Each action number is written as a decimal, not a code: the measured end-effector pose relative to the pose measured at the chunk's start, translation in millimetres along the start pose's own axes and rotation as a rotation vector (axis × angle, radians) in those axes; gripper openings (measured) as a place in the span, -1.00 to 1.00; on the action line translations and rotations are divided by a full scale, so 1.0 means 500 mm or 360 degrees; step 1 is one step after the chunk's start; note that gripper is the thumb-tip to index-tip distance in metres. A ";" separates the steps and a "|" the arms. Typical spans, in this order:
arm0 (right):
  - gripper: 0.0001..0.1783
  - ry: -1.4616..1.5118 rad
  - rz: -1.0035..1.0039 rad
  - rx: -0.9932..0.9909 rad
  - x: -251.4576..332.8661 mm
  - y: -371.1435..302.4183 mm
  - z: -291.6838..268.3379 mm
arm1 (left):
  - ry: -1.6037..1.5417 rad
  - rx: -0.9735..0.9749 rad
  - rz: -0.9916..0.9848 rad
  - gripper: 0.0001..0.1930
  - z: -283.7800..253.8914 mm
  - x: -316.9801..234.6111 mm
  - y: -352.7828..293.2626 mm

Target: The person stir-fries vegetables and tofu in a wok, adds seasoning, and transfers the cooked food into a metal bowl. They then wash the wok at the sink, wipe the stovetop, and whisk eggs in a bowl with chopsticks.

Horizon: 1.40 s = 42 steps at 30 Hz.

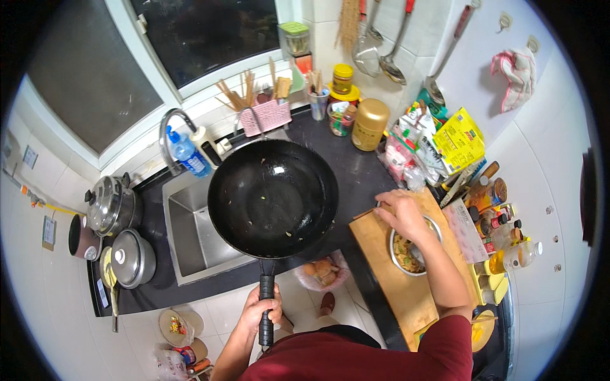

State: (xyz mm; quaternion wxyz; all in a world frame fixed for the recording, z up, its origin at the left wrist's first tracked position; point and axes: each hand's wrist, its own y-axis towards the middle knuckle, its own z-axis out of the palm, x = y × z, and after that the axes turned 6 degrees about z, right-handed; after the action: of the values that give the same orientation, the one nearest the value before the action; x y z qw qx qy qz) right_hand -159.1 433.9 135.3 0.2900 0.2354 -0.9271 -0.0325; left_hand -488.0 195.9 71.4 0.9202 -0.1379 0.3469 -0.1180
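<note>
A black wok (273, 197) with a few small food scraps on its dark inner surface is held up over the sink's right side and the counter edge. My left hand (262, 311) is closed around its black wrapped handle (267, 292). To the right, my right hand (401, 213) is above the wooden cutting board (375, 238), its fingers bent and apart with nothing visible in them. Under my right wrist stands a round metal bowl of cooked food (403, 254), partly hidden by my forearm. A greyish thing inside the bowl is too covered to name.
The steel sink (203, 235) lies left of the wok, with a steel pot (114, 206) and a lidded pot (132, 257) beyond. A gold canister (370, 125), seasoning packets (457, 141) and bottles (508, 244) line the back and right. A bag-lined bin (324, 272) stands below.
</note>
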 end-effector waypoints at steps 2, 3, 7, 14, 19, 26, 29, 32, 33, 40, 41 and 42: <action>-0.72 0.0029 0.0026 0.0035 0.074 0.039 0.049 | -0.0002 0.0011 0.0033 -0.69 -0.046 -0.021 -0.031; -0.73 0.0026 -0.0066 0.0009 0.093 0.059 0.085 | 0.0014 -0.0015 0.0035 -0.70 -0.068 -0.035 -0.044; -0.76 0.0116 -0.0264 0.0032 0.189 0.146 0.245 | 0.0071 -0.0091 0.0015 -0.72 -0.179 -0.090 -0.095; -0.79 0.0140 -0.0287 -0.0019 0.317 0.383 0.522 | 0.0066 -0.0259 0.0075 -0.74 -0.303 -0.159 -0.158; -0.71 -0.0358 -0.0563 -0.0298 0.323 0.602 0.658 | 0.0101 -0.0400 0.0116 -0.73 -0.338 -0.180 -0.143; -0.69 -0.0801 -0.0462 -0.0166 0.318 0.682 0.739 | 0.0062 -0.0391 0.0115 -0.65 -0.366 -0.190 -0.106; -0.68 -0.0950 -0.0520 -0.0049 0.318 0.663 0.729 | 0.0078 -0.0437 0.0139 -0.65 -0.355 -0.190 -0.085; -0.64 -0.1048 -0.0498 0.0060 0.298 0.661 0.728 | 0.0000 -0.0396 0.0111 -0.68 -0.367 -0.188 -0.073; -0.63 -0.1070 -0.0509 0.0039 0.282 0.660 0.734 | 0.0003 -0.0362 0.0113 -0.68 -0.369 -0.187 -0.067; -0.44 -0.0921 -0.0416 0.0261 0.263 0.639 0.670 | 0.0009 -0.0412 0.0095 -0.67 -0.369 -0.176 -0.071; -0.45 -0.1112 -0.0494 0.0289 0.250 0.634 0.664 | 0.0003 -0.0404 0.0098 -0.67 -0.372 -0.173 -0.070; -0.46 -0.1084 -0.0455 0.0310 0.238 0.627 0.660 | -0.0003 -0.0396 0.0100 -0.66 -0.374 -0.170 -0.071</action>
State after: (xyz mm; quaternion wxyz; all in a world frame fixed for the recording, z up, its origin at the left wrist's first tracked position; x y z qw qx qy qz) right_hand -558.2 632.6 -14.9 -0.0660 0.3646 -0.9269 -0.0607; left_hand -680.1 157.5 -0.2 0.8995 -0.2402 0.3623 -0.0449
